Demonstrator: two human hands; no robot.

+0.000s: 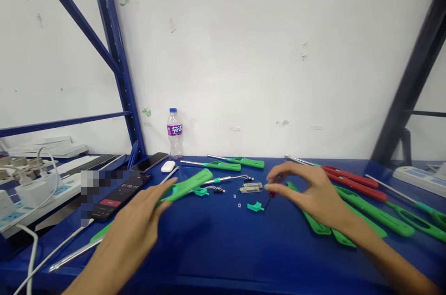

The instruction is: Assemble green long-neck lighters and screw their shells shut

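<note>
Over desk (pixel 223 248), L of ctr: green shell (pixel 195 183), raised at far end, held in L hand (pixel 137 216).
L fingers: closed round shell's near end.
R hand (pixel 310 193): thumb + fingertips pinching red-handled driver (pixel 272 192), shaft down.
Driver tip: right by teal piece (pixel 256 206) on desk; can't tell if touching.
Loose parts: 2 clear tanks (pixel 251 187), rod (pixel 222 179) w/ teal collar, black wired unit (pixel 219 190), 2 tiny bits (pixel 239 205), all nr ctr.
Done: approx. 2 lighters' worth of parts out, my guess.
Left: 2 green lighters (pixel 225 165) at back + red lighters (pixel 351 176) at R look whole, so prob. untouched.
R pile: green handles (pixel 376 211) overlap; whole vs. half-shells unclear.
Hidden: shell's near end by L hand; driver handle partly by R fingers; part of lighter w/ metal rod (pixel 75 255) by L forearm.
Cut off: both forearms at bottom; R-most green handle at edge.
Hard to see: driver tip, tiny bits; phone (pixel 120 197) partly pixelated.
</note>
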